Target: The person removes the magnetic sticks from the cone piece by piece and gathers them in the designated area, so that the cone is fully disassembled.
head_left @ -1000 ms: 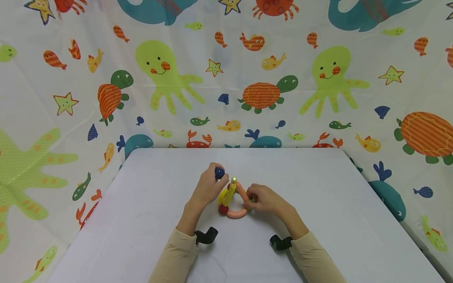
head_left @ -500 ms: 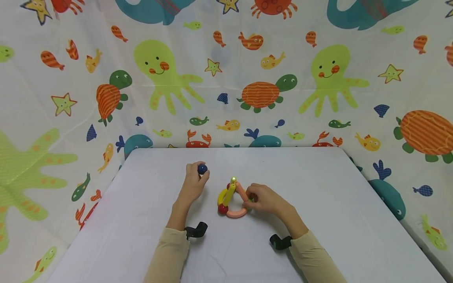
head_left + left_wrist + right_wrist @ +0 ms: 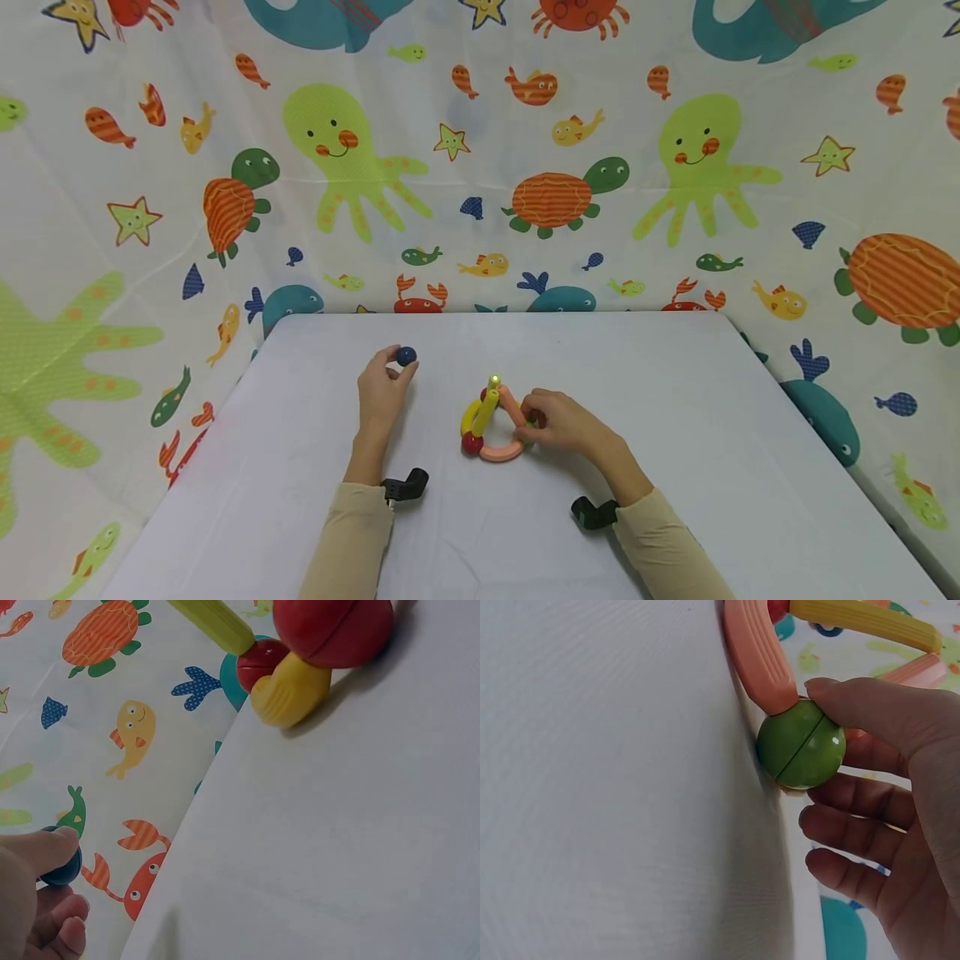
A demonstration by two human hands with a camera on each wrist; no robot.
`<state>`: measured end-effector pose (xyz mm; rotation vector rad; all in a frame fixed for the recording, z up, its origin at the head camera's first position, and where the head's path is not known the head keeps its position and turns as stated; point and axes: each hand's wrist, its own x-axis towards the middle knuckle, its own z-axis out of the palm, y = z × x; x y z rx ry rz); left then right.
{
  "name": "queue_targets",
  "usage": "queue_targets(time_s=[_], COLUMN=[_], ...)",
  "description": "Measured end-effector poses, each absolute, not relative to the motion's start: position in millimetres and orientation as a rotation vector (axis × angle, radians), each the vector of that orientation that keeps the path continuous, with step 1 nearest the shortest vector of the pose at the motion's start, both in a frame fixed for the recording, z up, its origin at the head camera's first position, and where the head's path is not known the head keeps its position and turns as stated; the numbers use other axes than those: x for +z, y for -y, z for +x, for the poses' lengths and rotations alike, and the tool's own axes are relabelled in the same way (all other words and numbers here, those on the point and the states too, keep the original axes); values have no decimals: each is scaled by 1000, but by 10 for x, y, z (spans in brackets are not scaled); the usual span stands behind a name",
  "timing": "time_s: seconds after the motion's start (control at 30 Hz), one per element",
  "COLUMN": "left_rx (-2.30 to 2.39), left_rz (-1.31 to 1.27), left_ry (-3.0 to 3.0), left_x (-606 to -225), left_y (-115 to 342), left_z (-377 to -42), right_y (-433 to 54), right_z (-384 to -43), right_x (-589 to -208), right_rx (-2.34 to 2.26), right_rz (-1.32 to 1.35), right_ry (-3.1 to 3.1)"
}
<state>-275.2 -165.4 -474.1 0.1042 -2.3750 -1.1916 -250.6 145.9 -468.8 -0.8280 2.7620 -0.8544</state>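
My left hand [image 3: 381,392] pinches a dark blue ball [image 3: 406,356] between thumb and fingers, held left of a ball-and-rod toy frame. The same ball shows partly behind the thumb in the left wrist view. The frame stands on the table, with a red ball [image 3: 472,443], a salmon curved rod [image 3: 501,452] along the bottom, and a yellow-green rod [image 3: 486,414] sloping up to its bare top end. On its right side my right hand [image 3: 561,421] pinches a green ball [image 3: 801,744] joined to a salmon rod [image 3: 759,656], the other fingers loosely curled below.
A white table [image 3: 645,375] carries the frame near its middle. Behind and at the sides hangs a cloth curtain [image 3: 450,108] printed with sea animals. Each wrist wears a small black camera, one [image 3: 405,485] on the left and one [image 3: 594,512] on the right.
My left hand has moved left with the blue ball, away from the frame's top. The right hand and the frame have stayed in place.
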Motion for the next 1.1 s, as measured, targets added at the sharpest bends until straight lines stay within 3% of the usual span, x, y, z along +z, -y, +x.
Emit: queue_targets(time_s=[1.1], left_rx=[-1195], left_rz=[248], left_ry=[2532], left_x=[-4998], left_y=[1743], left_z=[-2724], right_y=[-1463], right_z=[-2502], right_x=[-4676], right_rx=[-837], right_rz=[-836], right_ry=[-2754])
